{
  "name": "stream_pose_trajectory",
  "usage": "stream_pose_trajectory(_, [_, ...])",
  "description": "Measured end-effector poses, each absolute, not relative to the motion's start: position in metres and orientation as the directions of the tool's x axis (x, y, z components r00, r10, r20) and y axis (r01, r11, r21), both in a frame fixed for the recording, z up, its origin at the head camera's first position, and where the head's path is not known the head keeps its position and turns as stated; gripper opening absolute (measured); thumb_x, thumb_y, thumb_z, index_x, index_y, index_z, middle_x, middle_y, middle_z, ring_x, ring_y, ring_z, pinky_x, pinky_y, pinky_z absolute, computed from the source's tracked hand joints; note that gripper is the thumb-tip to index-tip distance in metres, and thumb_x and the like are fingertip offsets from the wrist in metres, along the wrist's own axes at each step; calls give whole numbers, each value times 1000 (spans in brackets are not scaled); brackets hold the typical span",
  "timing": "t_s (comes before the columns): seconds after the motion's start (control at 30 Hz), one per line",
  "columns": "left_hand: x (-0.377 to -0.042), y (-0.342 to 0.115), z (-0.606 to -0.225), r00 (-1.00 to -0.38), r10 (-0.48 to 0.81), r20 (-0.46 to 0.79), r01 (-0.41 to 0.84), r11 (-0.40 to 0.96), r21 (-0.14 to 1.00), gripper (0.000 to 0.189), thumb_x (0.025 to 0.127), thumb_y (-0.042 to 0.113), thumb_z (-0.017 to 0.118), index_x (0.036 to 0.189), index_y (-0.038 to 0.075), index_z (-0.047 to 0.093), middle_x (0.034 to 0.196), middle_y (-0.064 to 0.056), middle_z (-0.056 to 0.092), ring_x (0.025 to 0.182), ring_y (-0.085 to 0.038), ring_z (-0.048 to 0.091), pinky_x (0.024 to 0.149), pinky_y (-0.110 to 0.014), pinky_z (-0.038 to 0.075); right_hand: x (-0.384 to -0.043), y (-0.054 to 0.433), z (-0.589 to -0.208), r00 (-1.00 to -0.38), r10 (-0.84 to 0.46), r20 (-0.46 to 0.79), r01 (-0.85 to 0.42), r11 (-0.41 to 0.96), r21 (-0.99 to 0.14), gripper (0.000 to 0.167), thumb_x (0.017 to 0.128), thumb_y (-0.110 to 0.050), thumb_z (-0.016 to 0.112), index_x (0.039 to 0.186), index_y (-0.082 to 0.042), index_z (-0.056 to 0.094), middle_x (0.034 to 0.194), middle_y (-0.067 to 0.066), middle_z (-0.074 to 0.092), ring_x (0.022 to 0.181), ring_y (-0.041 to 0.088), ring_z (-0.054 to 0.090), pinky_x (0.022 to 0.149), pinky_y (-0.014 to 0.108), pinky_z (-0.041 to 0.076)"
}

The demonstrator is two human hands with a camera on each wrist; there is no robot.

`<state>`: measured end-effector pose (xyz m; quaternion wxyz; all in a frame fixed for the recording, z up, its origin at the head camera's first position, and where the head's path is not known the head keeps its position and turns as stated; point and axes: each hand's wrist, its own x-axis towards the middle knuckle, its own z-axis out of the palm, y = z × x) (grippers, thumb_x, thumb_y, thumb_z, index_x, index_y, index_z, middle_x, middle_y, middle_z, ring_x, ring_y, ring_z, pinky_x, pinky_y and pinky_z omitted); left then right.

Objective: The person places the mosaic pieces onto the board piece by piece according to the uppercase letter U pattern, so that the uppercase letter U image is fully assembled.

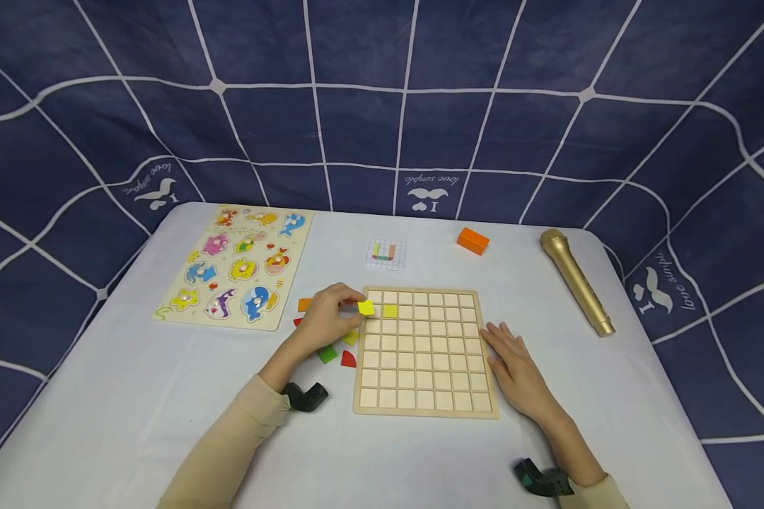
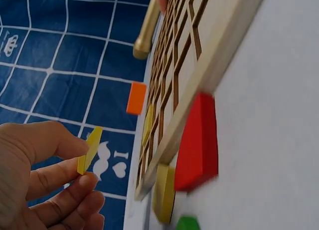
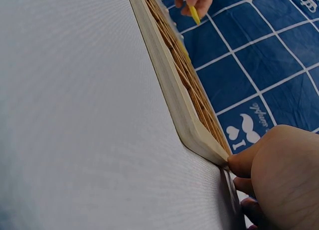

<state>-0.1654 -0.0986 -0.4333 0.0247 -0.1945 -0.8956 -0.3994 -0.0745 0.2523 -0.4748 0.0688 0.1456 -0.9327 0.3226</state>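
My left hand (image 1: 325,319) pinches a small yellow square tile (image 1: 366,308) between thumb and fingers, above the upper left corner of a wooden grid board (image 1: 423,362). In the left wrist view the tile (image 2: 89,151) is held on edge, apart from the board. Another yellow tile (image 1: 390,311) lies in a top-row cell. At the board's right edge rests my right hand (image 1: 517,371), its fingertips touching the rim in the right wrist view. Left of the board lie loose pieces: a red quarter-circle (image 1: 348,359), a green one (image 1: 327,354), yellow (image 1: 350,338) and orange (image 1: 304,305), partly hidden by my left hand.
Behind the board lies a small gridded card (image 1: 385,256) with a coloured U-shaped pattern. An orange block (image 1: 473,241) and a gold microphone (image 1: 576,281) are at the back right. A sea-animal peg puzzle (image 1: 280,268) occupies the back left of the white-covered table (image 1: 433,459).
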Motion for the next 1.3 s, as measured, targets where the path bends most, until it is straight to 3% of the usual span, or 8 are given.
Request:
stream_pose_trajectory(0.33, [-164,-72,-440,-882,430,191,447,639,626,25,71,15,71,96,10,71,86,3,58,79,-14,47,69,-30,39,-75,251,-475,-948,-231,217,-316,744,-589,45,91,-3,52,135,-2,44,143,17,35,136,35,19,106,55,8])
stream_pose_trajectory(0.87, [-161,-60,-448,-859,493,134,480,689,543,24,72,14,71,96,11,72,90,3,58,85,-13,46,74,-28,40,-74,252,-477,-950,-226,216,-311,745,-590,45,91,-2,52,135,-2,45,143,17,35,135,35,19,106,54,8])
stream_pose_trajectory(1.17, [-157,-73,-436,-867,465,178,476,669,570,40,72,16,72,112,11,67,101,-2,55,90,-16,45,73,-33,41,-74,252,-476,-949,-230,217,-315,746,-586,45,91,-2,52,135,-2,44,143,17,35,135,35,19,106,54,8])
stream_pose_trajectory(1.3, [-156,-92,-430,-887,424,185,439,643,628,50,72,14,74,121,12,61,109,-4,53,98,-18,48,80,-37,42,-74,253,-475,-949,-230,218,-316,745,-587,45,90,-2,52,135,-1,44,143,18,35,135,36,19,106,54,8])
